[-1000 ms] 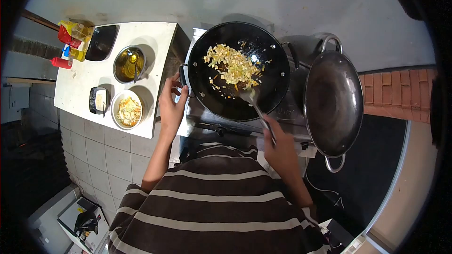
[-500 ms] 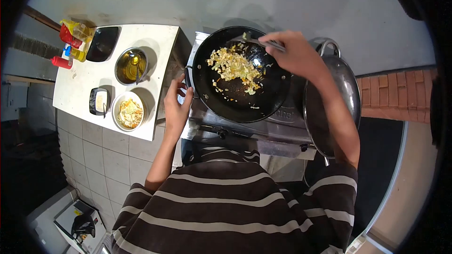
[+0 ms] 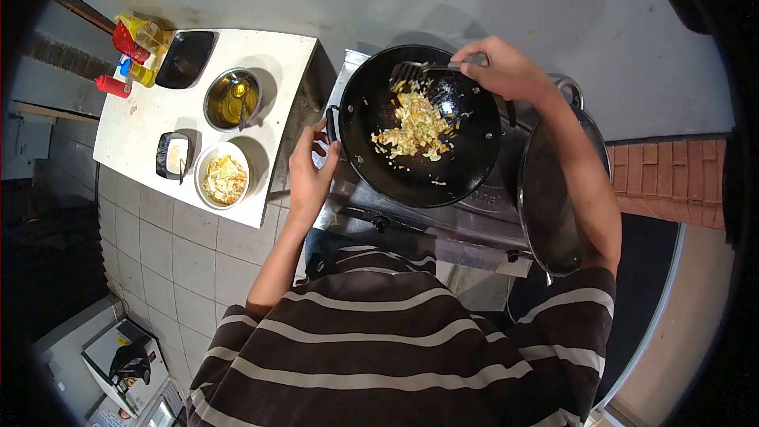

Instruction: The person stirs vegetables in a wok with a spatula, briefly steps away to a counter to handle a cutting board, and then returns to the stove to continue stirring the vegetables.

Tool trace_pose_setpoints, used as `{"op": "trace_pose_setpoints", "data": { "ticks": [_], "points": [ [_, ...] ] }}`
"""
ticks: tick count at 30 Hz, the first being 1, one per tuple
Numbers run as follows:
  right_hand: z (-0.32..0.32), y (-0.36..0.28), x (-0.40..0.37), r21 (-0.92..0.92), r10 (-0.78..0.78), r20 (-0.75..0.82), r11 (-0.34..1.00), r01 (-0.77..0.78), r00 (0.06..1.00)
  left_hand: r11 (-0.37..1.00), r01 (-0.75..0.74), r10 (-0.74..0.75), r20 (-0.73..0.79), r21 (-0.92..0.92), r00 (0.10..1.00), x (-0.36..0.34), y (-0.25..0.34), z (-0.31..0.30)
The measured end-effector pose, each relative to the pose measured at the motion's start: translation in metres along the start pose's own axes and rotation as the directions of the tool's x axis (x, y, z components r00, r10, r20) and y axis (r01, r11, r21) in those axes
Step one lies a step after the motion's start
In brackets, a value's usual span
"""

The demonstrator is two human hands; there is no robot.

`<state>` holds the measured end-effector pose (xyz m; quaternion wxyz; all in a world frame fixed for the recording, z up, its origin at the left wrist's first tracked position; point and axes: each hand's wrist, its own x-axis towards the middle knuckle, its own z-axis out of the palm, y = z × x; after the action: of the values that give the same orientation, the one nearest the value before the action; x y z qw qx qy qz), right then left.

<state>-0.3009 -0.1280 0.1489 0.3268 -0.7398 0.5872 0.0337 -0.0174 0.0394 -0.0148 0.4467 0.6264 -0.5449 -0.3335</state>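
A black wok [image 3: 466,166] sits on the stove, with a heap of chopped vegetables and egg-like bits [image 3: 419,126] in its middle. My left hand [image 3: 310,170] is at the wok's left side, thumb and fingers closed about its black handle [image 3: 332,122]. In my right hand [image 3: 506,71], above the far right rim, is a slotted spatula [image 3: 408,73]. Its dark head rests inside the wok at the far edge of the food, with a few bits on or beside it. My fingers wrap its handle from above.
The steel stove [image 3: 427,237] has a large lidded pan [image 3: 561,190] on its right. On the white table [image 3: 134,138] at left stand a bowl of oil [image 3: 232,100], a bowl of shredded vegetables [image 3: 223,177], a small black dish [image 3: 173,155], a black tray [image 3: 186,59] and sauce bottles [image 3: 115,85].
The spatula head has shifted along the wok's far side and the food heap now lies differently, lower and more bunched. My left hand stays at the wok handle. The whole view has turned slightly.
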Motion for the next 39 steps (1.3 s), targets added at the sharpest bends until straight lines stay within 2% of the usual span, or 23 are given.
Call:
{"op": "trace_pose_setpoints", "data": {
  "ticks": [1,3,5,7,9,11,13,15,17,19,21,22,23,25,26,28,29,31,32,34,36,37,39],
  "points": [
    [0.001,0.004,0.003,-0.006,0.022,-0.056,1.000,-0.023,0.998,1.000,0.000,0.000,0.004,0.004,1.000,0.000,0.001,-0.001],
    [0.015,0.011,0.007,-0.044,0.041,-0.003,0.998,-0.041,0.999,1.000,0.021,-0.021,0.011,-0.006,1.000,0.000,0.002,-0.001],
    [0.019,0.005,-0.007,0.122,0.116,0.125,0.984,-0.131,0.985,1.000,0.015,-0.015,0.014,0.002,1.000,0.002,0.002,0.000],
    [0.007,0.009,-0.015,0.163,0.118,0.199,0.975,-0.151,0.973,1.000,0.017,-0.017,0.014,0.012,1.000,0.002,0.001,0.000],
    [-0.013,0.007,-0.026,0.023,0.203,0.197,0.977,-0.212,0.959,1.000,0.025,-0.025,0.024,0.005,0.999,0.001,0.000,-0.001],
    [-0.018,0.029,-0.015,0.049,0.270,0.132,0.959,-0.278,0.954,1.000,0.027,-0.028,0.020,0.010,0.999,0.000,0.002,-0.001],
    [-0.015,0.043,0.000,-0.201,0.451,0.232,0.889,-0.411,0.862,1.000,0.021,-0.022,0.021,0.014,1.000,0.001,0.004,0.000],
    [0.009,0.045,-0.004,-0.224,0.442,0.247,0.892,-0.393,0.862,1.000,0.012,-0.012,0.013,0.012,1.000,0.002,0.004,0.001],
    [0.022,0.048,-0.008,0.019,0.322,0.342,0.937,-0.349,0.883,1.000,0.030,-0.030,0.023,-0.002,0.999,0.002,0.003,0.000],
    [0.006,0.055,-0.014,0.080,0.293,0.397,0.933,-0.351,0.870,0.998,0.062,-0.061,0.029,-0.010,0.998,0.002,0.003,0.000],
    [-0.023,0.050,-0.028,0.190,0.319,0.404,0.888,-0.420,0.857,1.000,0.023,-0.023,-0.002,0.014,1.000,0.001,0.007,-0.001],
    [-0.029,0.046,-0.031,0.136,0.396,0.352,0.875,-0.465,0.848,1.000,0.024,-0.024,-0.003,0.015,1.000,0.001,0.006,-0.001],
    [-0.026,0.053,-0.028,0.135,0.396,0.351,0.875,-0.465,0.848,1.000,0.015,-0.015,-0.001,0.022,1.000,0.002,0.004,0.000],
    [-0.008,0.075,-0.016,0.017,0.432,0.458,0.869,-0.494,0.777,1.000,0.005,-0.005,0.004,0.027,1.000,0.003,0.004,0.001],
    [0.007,0.082,-0.016,0.017,0.436,0.460,0.867,-0.498,0.774,1.000,0.010,-0.010,0.003,0.027,1.000,0.002,0.005,0.000],
    [0.039,0.079,-0.026,0.320,0.232,0.518,0.840,-0.438,0.824,0.999,0.020,-0.020,0.004,0.027,1.000,0.001,0.008,0.000],
    [0.041,0.075,-0.034,0.318,0.233,0.522,0.840,-0.440,0.821,0.999,0.040,-0.040,0.006,0.024,0.999,0.001,0.008,0.000],
    [0.031,0.058,-0.054,0.336,0.237,0.373,0.866,-0.369,0.897,0.997,0.076,-0.077,0.013,0.023,0.997,0.000,0.008,-0.001],
    [0.022,0.050,-0.064,0.190,0.322,0.320,0.900,-0.393,0.891,0.998,0.055,-0.055,0.007,0.031,0.998,0.000,0.008,-0.002],
    [0.012,0.029,-0.089,0.025,0.326,0.094,0.944,-0.330,0.941,0.997,0.043,-0.044,0.005,0.064,0.999,0.002,0.008,-0.002],
    [0.024,0.062,-0.107,-0.251,0.004,-0.139,0.967,-0.039,0.990,0.995,0.076,-0.077,0.005,0.067,0.997,0.003,0.011,-0.002],
    [0.024,0.059,-0.111,-0.242,0.049,-0.134,0.967,-0.081,0.990,0.992,0.115,-0.115,0.002,0.055,0.993,0.001,0.009,-0.001],
    [0.023,0.047,-0.120,-0.177,0.109,-0.179,0.974,-0.141,0.978,0.994,0.072,-0.072,0.001,0.087,0.997,-0.006,-0.001,0.002]
  ]
}}
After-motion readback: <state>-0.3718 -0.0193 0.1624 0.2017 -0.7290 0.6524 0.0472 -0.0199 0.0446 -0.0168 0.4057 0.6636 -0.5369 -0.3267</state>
